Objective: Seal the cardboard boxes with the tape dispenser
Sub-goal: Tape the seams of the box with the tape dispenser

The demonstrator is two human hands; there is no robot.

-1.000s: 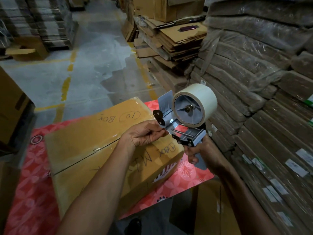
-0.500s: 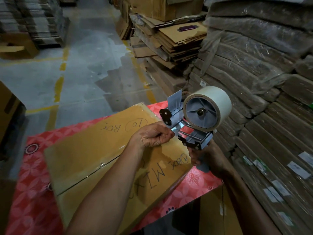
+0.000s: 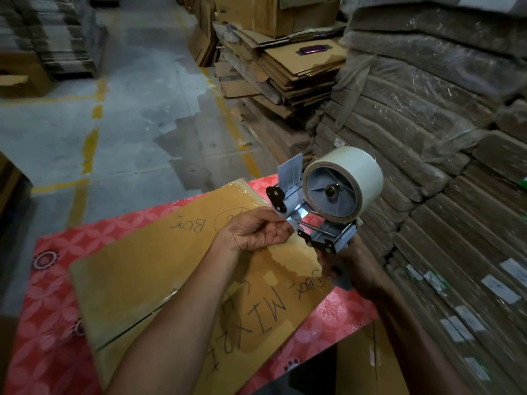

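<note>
A tape dispenser with a large pale tape roll is held up above a closed cardboard box with handwritten marks. My right hand grips the dispenser's handle from below. My left hand pinches at the metal front of the dispenser, fingers curled, where the tape end comes out; the tape end itself is hard to see. The box lies on a red flowered sheet, its top seam running across the lid.
Wrapped bundles of flat cardboard stack high on the right, close to the dispenser. Loose flattened cartons pile up behind. Another carton stands below at the front. Concrete floor with yellow lines spreads to the left.
The view has shifted so the box and hands sit lower and nearer. Both hands keep the same hold on the dispenser, the left still working at its front.
</note>
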